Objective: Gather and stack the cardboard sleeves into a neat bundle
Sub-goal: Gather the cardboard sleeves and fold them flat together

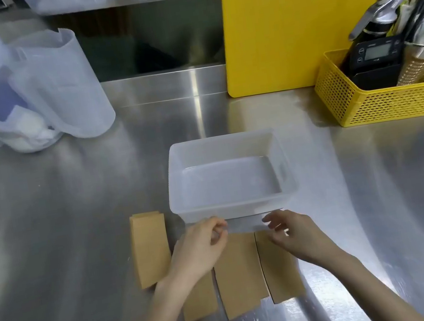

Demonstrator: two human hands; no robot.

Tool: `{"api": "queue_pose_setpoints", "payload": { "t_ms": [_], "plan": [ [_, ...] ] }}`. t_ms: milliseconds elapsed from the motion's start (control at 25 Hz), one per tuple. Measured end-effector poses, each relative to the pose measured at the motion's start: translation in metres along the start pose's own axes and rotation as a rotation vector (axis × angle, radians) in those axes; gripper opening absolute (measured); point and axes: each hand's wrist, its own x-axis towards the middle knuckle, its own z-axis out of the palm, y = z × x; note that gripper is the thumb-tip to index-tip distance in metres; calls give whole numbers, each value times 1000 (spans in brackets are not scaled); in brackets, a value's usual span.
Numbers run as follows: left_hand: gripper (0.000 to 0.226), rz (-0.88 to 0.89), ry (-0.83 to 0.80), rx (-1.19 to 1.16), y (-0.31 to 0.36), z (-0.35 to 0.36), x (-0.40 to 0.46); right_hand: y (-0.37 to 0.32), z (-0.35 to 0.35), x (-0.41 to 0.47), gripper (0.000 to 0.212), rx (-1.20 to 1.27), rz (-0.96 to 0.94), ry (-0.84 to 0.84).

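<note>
On the steel counter (51, 241), brown cardboard sleeves (238, 275) lie flat side by side, with a small stack (151, 249) to their left. Both hands hover at the sleeves' far ends, left hand (199, 248) with fingers curled, right hand (294, 233) loosely spread, just before a clear plastic tub (234, 209).

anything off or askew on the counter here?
Nothing spilled or damaged. The cardboard sleeves aren't bundled yet: one small stack lies apart on the left, and three loose sleeves are fanned out at slightly different angles under both hands, in front of the empty clear tub.
</note>
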Motion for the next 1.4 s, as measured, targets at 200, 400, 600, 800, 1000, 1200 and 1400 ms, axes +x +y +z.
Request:
{"api": "queue_pose_setpoints", "payload": {
  "t_ms": [200, 400, 600, 800, 1000, 1200, 1400],
  "plan": [
    [36, -10, -119, 127, -8, 12, -1, 13, 7, 5, 42, -102, 54, -59],
    [42, -26, -154, 214, -13, 18, -1, 17, 17, 8, 53, -180, 97, -75],
    [56, -40, -217, 355, -17, 30, 0, 18, 27, 14, 46, -302, 135, -34],
    [57, -30, -194, 371, -20, 34, 0, 19, 30, 17, 46, -334, 154, -3],
    [56, -23, -173, 376, -21, 37, 2, 21, 33, 14, 42, -268, 113, 9],
    [57, -21, -149, 369, -21, 38, 3, 23, 30, 9, 40, -13, 54, 13],
    [45, -49, -160, 202, -23, 34, 2, 18, 19, 4, 42, 157, 21, 78]
  ]
}}
